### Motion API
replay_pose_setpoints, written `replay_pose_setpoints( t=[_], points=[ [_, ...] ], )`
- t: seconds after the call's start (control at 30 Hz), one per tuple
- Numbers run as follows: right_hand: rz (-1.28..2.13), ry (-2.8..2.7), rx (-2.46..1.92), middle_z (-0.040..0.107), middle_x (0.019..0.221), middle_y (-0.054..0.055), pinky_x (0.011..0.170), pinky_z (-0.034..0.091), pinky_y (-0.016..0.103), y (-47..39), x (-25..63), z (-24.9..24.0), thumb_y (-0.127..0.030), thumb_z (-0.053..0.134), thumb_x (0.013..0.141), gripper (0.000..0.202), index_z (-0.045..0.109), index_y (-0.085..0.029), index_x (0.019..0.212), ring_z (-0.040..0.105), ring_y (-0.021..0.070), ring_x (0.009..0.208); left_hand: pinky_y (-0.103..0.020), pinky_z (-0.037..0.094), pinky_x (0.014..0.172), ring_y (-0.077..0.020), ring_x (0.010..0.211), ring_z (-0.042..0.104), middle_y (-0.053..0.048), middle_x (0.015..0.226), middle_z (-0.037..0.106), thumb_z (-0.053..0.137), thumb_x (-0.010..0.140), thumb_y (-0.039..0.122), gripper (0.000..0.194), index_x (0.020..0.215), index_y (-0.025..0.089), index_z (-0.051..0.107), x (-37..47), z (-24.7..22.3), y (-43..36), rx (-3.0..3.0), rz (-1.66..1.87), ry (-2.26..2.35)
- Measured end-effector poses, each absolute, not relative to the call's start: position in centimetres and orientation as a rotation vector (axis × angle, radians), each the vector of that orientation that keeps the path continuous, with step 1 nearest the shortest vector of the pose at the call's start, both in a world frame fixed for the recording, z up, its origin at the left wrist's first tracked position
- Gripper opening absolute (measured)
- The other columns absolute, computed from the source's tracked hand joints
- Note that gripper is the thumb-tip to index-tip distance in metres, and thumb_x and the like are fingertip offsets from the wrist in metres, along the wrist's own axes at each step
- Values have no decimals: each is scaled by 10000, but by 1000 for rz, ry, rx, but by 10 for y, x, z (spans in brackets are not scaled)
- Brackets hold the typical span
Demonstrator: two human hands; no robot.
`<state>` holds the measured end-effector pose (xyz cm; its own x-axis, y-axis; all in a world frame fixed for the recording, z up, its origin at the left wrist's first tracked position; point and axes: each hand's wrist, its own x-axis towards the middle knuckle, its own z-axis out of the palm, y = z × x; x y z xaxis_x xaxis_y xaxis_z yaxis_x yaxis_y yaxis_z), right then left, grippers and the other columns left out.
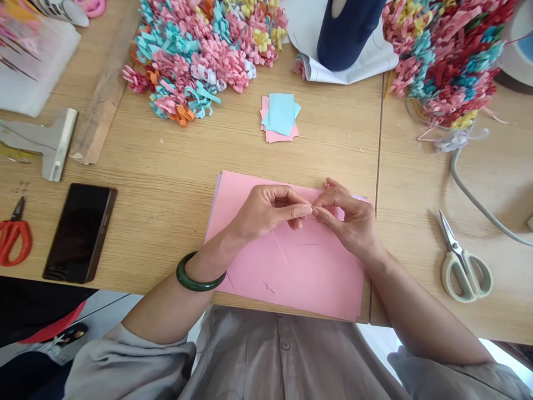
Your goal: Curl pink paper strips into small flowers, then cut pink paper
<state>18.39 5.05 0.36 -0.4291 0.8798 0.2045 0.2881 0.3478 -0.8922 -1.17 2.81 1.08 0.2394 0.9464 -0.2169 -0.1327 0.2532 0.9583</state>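
Over a stack of pink paper sheets (291, 278), my left hand (270, 211) and my right hand (347, 216) meet fingertip to fingertip. Thumb and forefinger of each hand are pinched together. Whatever lies between them is too small and too covered to name. Some brighter pink shows behind the fingers of my right hand, but I cannot tell whether it is held. Thin paper slivers (269, 287) lie on the top sheet. Beyond the hands sits a small pile of blue and pink paper cards (281, 114).
Curled paper-strip bundles (200, 50) fill the back, with more bundles (453, 61) at right. A dark blue cylindrical object (350, 36) stands on white paper. Scissors (462, 266) and a grey cable (474, 194) lie right; a phone (79, 233), red-handled scissors (15, 236) and wooden strip (108, 89) left.
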Motion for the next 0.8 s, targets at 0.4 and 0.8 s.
replay_pose_setpoints(
  t=[0.4,0.8],
  points=[
    [868,-1917,-1052,696,744,-39,1121,466,505,48,182,3,-242,681,882,97,675,-261,786,659,153,810,-278,624,649,-145,651,718,-65,832,772,693,860,351,231,872,132,766,-8,11,25,954,1007,1099],
    [642,-2057,-940,633,670,-18,975,559,457,44,179,5,-163,676,862,103,672,-259,824,594,170,725,-218,541,619,-105,627,630,-4,694,701,642,793,144,92,710,171,671,2,6,17,1625,1161,1412]
  ],
)
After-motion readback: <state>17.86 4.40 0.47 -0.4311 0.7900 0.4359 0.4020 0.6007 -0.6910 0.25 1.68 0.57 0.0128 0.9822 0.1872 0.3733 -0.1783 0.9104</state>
